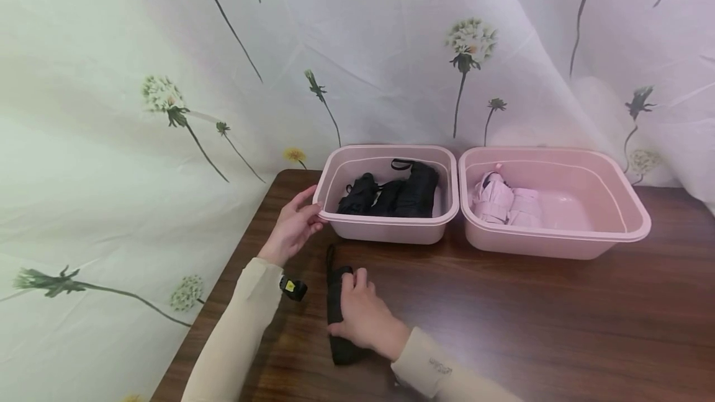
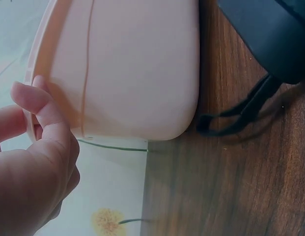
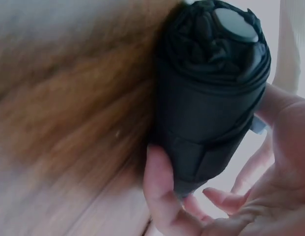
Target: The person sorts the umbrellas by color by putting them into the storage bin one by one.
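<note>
My right hand grips a folded black umbrella by its middle, near the front of the table. In the right wrist view, the umbrella's rolled fabric and rounded end face the camera, with thumb and fingers on either side. Its wrist loop points toward the left pink bin. With thumb and fingers, my left hand pinches that bin's rim at the left front corner. Inside this bin lie several folded black umbrellas.
Right beside the left bin stands a wider pink bin with folded light pink umbrellas at its left end. A dandelion-printed cloth hangs behind the brown wooden table and along its left edge.
</note>
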A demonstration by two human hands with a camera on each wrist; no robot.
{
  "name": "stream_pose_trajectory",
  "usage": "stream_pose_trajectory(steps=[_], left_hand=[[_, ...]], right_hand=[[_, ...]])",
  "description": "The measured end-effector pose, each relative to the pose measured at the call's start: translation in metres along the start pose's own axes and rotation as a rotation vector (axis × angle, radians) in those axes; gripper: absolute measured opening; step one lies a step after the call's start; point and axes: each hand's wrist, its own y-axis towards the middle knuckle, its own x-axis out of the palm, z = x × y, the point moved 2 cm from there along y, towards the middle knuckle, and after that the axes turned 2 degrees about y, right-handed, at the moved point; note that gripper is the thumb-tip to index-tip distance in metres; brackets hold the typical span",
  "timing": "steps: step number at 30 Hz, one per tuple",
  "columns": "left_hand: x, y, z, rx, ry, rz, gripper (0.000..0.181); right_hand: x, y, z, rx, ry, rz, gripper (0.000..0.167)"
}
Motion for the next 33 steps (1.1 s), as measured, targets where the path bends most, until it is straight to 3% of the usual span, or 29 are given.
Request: stream_pose_trajectory(steps=[3,10,20,24,33], left_hand=[[0.003,-0.004,0.005,-0.004,0.008,-0.012,0.058],[0.006,-0.012,0.012,-0.01,0.027,-0.018,0.058],[0.0,0.003,-0.002,-0.005,0.003,0.008,0.057],[-0.002,0.004,-0.003,-0.003,0.005,0.008,0.057],[-0.001,0.005,-0.003,-0.004,0.012,0.019,0.054]], right_hand=[[-0.004,0.0,0.005,0.044,0.035,-0.006,0.095],[-0.015,-0.001,0.013,0.118,0.024,-0.085,0.089],[-0.019,-0.004,0.019,0.141,0.026,-0.121,0.086],[-0.018,-0.006,0.019,0.147,0.002,-0.131,0.098],[-0.012,-0.014,0.013,0.141,0.034,-0.21,0.077]])
